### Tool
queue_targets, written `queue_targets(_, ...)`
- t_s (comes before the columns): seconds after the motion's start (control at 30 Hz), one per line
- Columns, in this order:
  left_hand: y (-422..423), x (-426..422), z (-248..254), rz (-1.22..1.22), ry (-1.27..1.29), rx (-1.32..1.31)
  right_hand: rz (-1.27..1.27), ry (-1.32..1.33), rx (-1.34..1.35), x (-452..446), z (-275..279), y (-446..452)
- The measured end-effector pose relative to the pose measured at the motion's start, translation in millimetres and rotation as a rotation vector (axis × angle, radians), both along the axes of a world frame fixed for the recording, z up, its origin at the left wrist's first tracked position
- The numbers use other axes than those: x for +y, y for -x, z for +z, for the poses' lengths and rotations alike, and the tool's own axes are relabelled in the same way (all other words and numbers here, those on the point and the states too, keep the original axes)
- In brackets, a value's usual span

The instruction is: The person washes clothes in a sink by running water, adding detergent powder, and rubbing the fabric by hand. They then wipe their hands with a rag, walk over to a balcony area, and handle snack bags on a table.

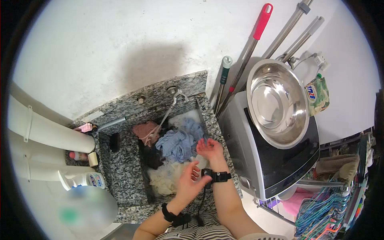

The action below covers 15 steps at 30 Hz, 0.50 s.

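My left hand [191, 180] is over the front right of the granite sink [124, 176], its fingers apart and nothing in it. Just to its right, my right hand [210, 149] hangs over the basin's right side with curled, parted fingers and an empty palm. Beside my right hand lies blue cloth [176, 145] in the basin. Cream cloth [163, 178] lies left of my left hand, dark cloth [152, 157] behind it, and a reddish cloth [146, 132] at the back left. The metal faucet [175, 94] stands at the back wall.
A steel bowl [278, 104] sits on the washing machine [288, 164] at the right. Mop poles with a red handle [264, 20] lean behind it. A white spray bottle [84, 180] and soap bar [93, 159] are at the left. Hangers [324, 208] hang at the lower right.
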<state>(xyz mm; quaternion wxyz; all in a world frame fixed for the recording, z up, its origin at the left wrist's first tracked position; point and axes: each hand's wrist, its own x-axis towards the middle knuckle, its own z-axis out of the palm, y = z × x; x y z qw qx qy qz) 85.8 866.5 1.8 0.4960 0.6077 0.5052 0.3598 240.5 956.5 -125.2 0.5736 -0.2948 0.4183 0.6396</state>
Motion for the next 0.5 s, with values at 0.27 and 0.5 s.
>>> queue_targets(0.27, 0.1, 8.3, -51.0, 0.112, 0.102, -0.110, 0.004, 0.008, -0.045, -0.6, 5.8, 8.8)
queue_targets(0.5, 29.2, 89.2, -92.1, 0.281, 0.479, -0.282, 0.012, -0.059, -0.069, -14.3, -3.6, -5.9)
